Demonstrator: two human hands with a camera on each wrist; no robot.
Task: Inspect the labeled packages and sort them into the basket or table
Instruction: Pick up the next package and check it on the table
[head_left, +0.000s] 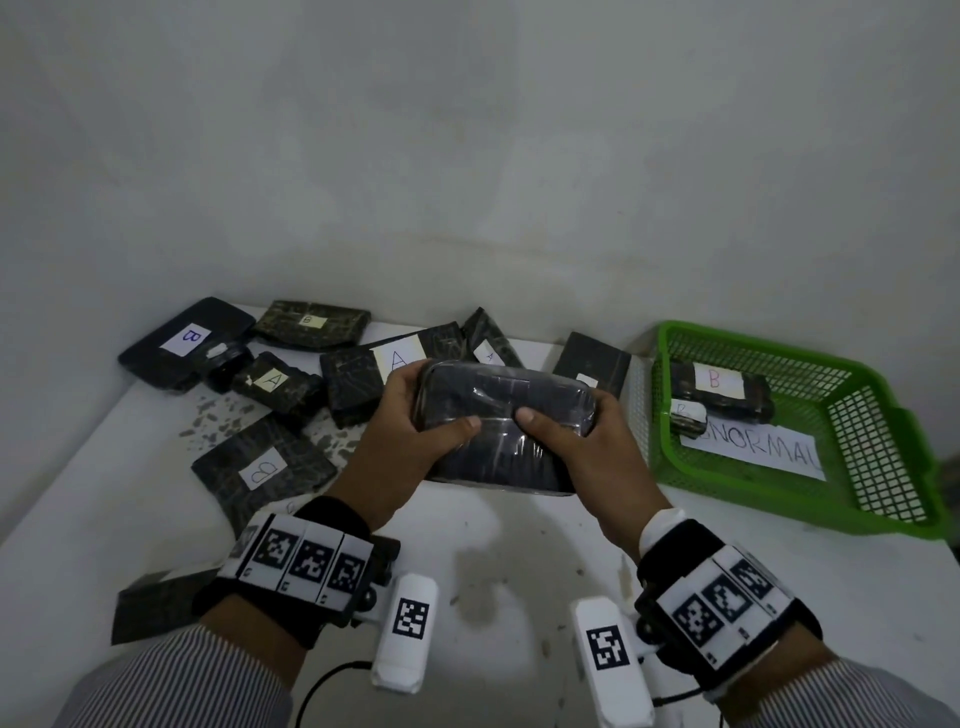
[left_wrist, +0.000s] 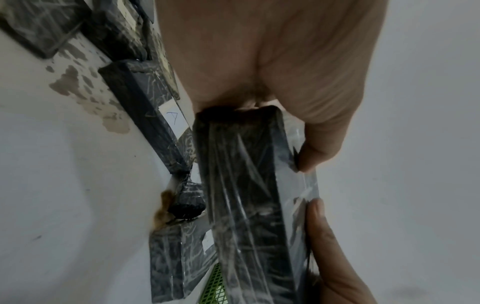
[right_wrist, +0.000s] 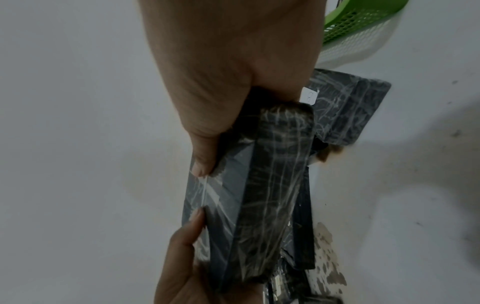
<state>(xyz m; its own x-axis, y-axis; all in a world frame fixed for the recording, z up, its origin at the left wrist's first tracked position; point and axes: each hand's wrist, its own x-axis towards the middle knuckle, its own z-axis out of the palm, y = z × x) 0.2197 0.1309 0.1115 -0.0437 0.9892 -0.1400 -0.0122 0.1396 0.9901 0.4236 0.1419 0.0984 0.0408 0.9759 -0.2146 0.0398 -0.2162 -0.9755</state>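
A black package wrapped in clear film (head_left: 501, 415) is held up above the white table (head_left: 493, 545), in front of the person, with no label visible on the side that faces the head camera. The left hand (head_left: 410, 431) grips its left end and the right hand (head_left: 576, 441) grips its right end; on each, the thumb lies on the near face and the fingers curl behind the package (both wrist views show the thumbs pressed on the film, close to each other).

Behind the package, more black packages lie on the table: one with a big label "A" (head_left: 397, 358), a small one also marked "A" (head_left: 272, 382), one with a "B" label near the left hand (head_left: 262, 470), and 2 others marked "B" at the back left (head_left: 189, 340) (head_left: 311, 322). One more dark package (head_left: 592, 364) lies just left of the green basket (head_left: 883, 499).

The basket stands at the right of the table. In it lies a package labelled "B" (head_left: 719, 387), a smaller wrapped item (head_left: 688, 415) beside it, and a white paper sheet (head_left: 763, 452) with writing that ends in "NORMAL".
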